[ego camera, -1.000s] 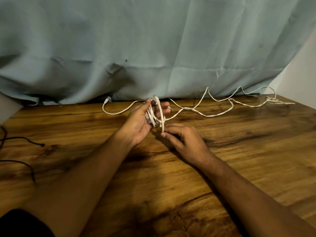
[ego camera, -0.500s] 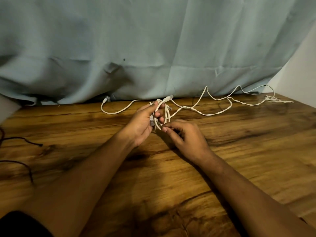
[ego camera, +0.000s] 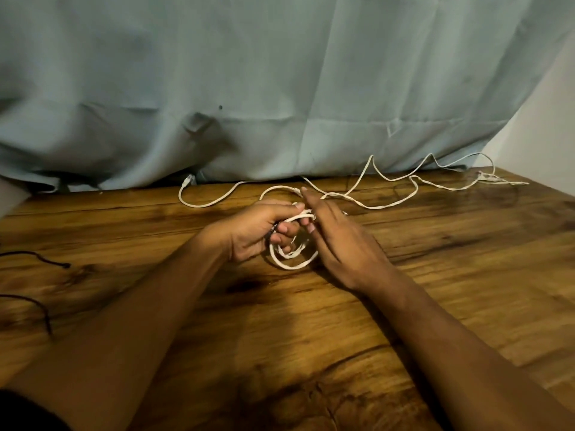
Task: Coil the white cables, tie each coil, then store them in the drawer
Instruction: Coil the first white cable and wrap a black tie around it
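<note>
I see the coil [ego camera: 292,266] on the table [ego camera: 466,262], left hand [ego camera: 258,228] touching its left, right hand [ego camera: 339,244] its right, loose cable [ego camera: 373,207] behind it.

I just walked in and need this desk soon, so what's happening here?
A person is coiling a thin white cable on the wooden table. The left hand grips a small coil of loops; the right hand, fingers straight, lies against the coil's top strand, though whether it pinches it is unclear. Most of the cable lies loose toward the far right, beside the pale blue curtain. The coil is not yet tied, and no drawer is in view.
</note>
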`<state>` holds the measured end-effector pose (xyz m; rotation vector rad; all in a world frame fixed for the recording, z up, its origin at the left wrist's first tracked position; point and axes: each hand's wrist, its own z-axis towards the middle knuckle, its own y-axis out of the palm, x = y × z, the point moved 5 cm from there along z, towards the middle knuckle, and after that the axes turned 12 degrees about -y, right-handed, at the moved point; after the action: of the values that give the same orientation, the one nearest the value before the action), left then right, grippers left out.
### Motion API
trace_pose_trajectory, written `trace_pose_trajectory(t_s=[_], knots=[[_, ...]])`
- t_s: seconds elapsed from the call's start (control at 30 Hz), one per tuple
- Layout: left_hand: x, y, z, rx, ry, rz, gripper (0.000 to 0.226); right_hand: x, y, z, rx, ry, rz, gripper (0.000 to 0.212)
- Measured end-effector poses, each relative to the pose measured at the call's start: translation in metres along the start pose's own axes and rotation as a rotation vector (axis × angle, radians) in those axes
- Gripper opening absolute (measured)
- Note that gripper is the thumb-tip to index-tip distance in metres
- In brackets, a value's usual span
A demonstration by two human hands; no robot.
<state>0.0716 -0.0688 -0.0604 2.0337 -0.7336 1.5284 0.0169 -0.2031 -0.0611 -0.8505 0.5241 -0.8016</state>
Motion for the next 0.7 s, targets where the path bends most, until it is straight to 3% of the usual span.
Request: trace_pose_trajectory(t_s=[0.17, 0.4, 0.53, 0.7], knots=[[-0.002, 0.000, -0.007, -0.124, -0.123, 0.123, 0.028, -0.001, 0.004, -0.003, -0.082, -0.056, -0.057, 0.053], [-0.002, -0.004, -0.015, -0.240, -0.204, 0.224, 0.030, -0.005, 0.006, -0.005, -0.113, -0.075, 0.027, 0.028], [-0.001, -0.005, -0.011, -0.190, -0.165, 0.290, 0.035, -0.006, 0.009, -0.003, -0.107, -0.045, -0.008, 0.028], [0.007, -0.004, -0.005, 0.005, 0.061, 0.472, 0.043, 0.003, 0.009, -0.002, -0.107, 0.059, -0.104, 0.020]])
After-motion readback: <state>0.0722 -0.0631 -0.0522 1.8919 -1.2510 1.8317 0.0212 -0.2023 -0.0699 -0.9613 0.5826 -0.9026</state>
